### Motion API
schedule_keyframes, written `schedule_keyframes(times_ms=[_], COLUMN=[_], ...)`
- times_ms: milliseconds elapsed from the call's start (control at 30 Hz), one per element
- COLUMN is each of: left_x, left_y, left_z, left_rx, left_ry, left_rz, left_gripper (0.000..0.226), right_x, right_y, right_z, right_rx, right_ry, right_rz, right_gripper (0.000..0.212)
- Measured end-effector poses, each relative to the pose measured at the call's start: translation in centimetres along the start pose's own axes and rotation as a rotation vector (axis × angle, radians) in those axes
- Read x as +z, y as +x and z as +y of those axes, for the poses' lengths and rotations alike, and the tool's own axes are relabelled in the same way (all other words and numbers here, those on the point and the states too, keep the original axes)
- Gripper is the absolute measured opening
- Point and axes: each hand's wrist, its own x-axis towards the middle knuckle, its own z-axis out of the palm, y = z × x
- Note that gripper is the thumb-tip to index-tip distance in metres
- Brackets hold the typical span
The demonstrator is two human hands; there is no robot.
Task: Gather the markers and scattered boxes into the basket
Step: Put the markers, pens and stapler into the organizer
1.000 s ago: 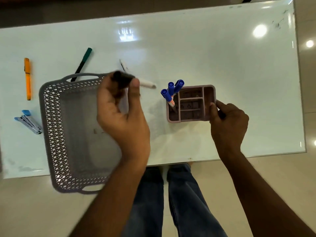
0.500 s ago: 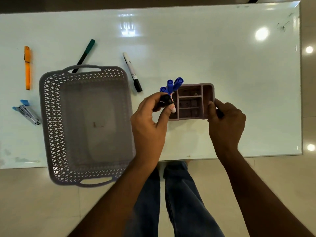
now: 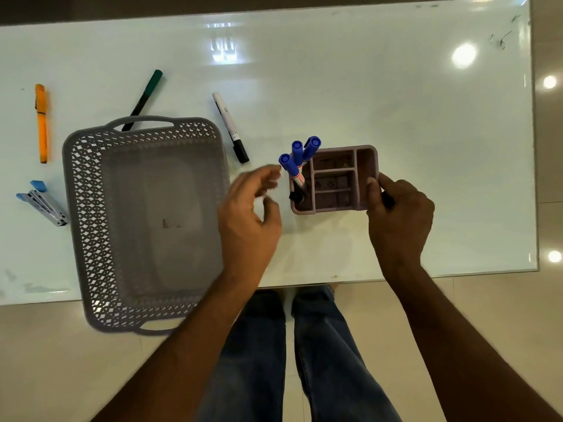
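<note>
The left hand (image 3: 249,208) hung just left of the organizer (image 3: 335,181), fingers loosely spread and slightly blurred, grasping nothing. The right hand (image 3: 399,217) grasped the organizer's right end, thumb on its rim. Three blue markers (image 3: 297,159) stood in the organizer's left slot, caps up and leaning; a black marker (image 3: 296,196) sat low in the same slot.

The basket (image 3: 91,208) lay on the table (image 3: 396,86), left of the left hand, its near edge past the table's front. A white marker (image 3: 230,126) lay just beyond the basket's far right corner. A green pen (image 3: 144,97) lay by the far handle, its tip behind it. An orange marker (image 3: 42,123) and a stapler (image 3: 42,204) lay left of the basket
</note>
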Motion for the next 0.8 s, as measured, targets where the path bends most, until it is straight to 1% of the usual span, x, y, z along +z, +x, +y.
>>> schedule_keyframes(times_ms=[67, 133, 200, 267, 333, 400, 467, 533, 633, 733, 800], left_x=[-0.3, -1.0, -1.7, -2.2, -2.2, -1.9, -1.5, -1.2, -1.3, -1.4, -1.6], left_y=[2.1, 4.8, 7.9, 11.0, 13.5, 14.8, 15.3, 15.5, 15.7, 14.8, 13.3], left_z=[-0.5, -1.3, -2.3, -3.3, -4.3, -4.8, -4.8, -4.3, -4.0, -3.9, -3.3], left_rx=[0.034, 0.132, 0.267, 0.35, 0.341, 0.291, 0.28, 0.311, 0.394, 0.432, 0.388], left_ry=[0.067, 0.194, 0.415, 0.705, 0.92, 1.03, 1.109, 1.201, 1.244, 1.118, 1.0], left_rz=[0.017, -0.001, -0.062, -0.204, -0.402, -0.551, -0.608, -0.622, -0.598, -0.476, -0.408], left_gripper=[0.036, 0.031, 0.033, 0.044, 0.054, 0.055, 0.048, 0.039, 0.033, 0.022, 0.014], right_x=[-0.1, 0.0, 0.1, 0.2, 0.1, 0.1, 0.2, 0.3, 0.4, 0.3, 0.3], right_y=[0.0, 0.0, -0.1, -0.1, -0.1, -0.1, -0.1, -0.1, -0.1, -0.2, -0.1], right_z=[0.0, -0.1, -0.1, 0.0, 0.1, 0.1, 0.1, 0.1, 0.2, 0.0, -0.1], right_rx=[-0.003, 0.002, 0.017, 0.02, 0.015, 0.015, 0.013, 0.012, 0.021, 0.041, 0.034], right_ry=[0.008, 0.028, 0.049, 0.051, 0.057, 0.069, 0.052, 0.029, 0.023, 0.056, 0.047], right_rz=[-0.003, -0.002, -0.003, -0.004, -0.006, -0.005, -0.008, -0.012, -0.008, -0.002, -0.006], right_gripper=[0.028, 0.028, 0.028, 0.029, 0.03, 0.03, 0.03, 0.031, 0.03, 0.028, 0.027])
